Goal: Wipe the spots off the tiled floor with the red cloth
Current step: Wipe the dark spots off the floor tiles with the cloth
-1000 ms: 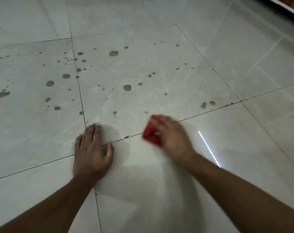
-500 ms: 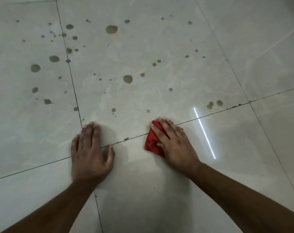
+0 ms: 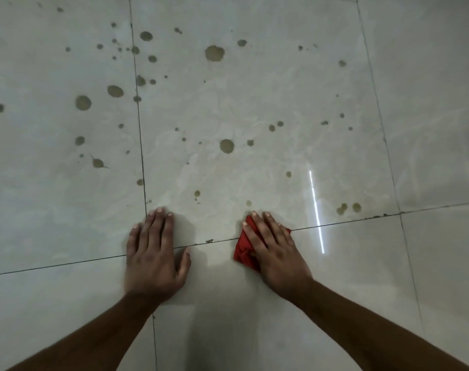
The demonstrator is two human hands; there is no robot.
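Note:
My right hand [image 3: 274,250] lies flat on a folded red cloth [image 3: 243,249], pressing it to the pale tiled floor [image 3: 281,103] across a grout line. Most of the cloth is hidden under my palm. My left hand [image 3: 154,253] rests flat on the floor beside it, fingers apart, holding nothing. Several brownish spots dot the tiles beyond my hands: a small spot [image 3: 248,203] just past my right fingertips, a round spot [image 3: 226,145] farther off, a large spot [image 3: 214,53] at the far end, and a pair of spots [image 3: 348,208] to the right.
Dark grout lines [image 3: 141,145] divide the floor into large tiles. A thin bright light reflection [image 3: 317,212] streaks the floor right of my right hand. More spots [image 3: 83,103] spread over the far left tile. A faint wet smear shows on the middle tile.
The view has tilted further down over the floor. My right hand has stopped its blurred sweep and sits still on the cloth. My left hand stays planted.

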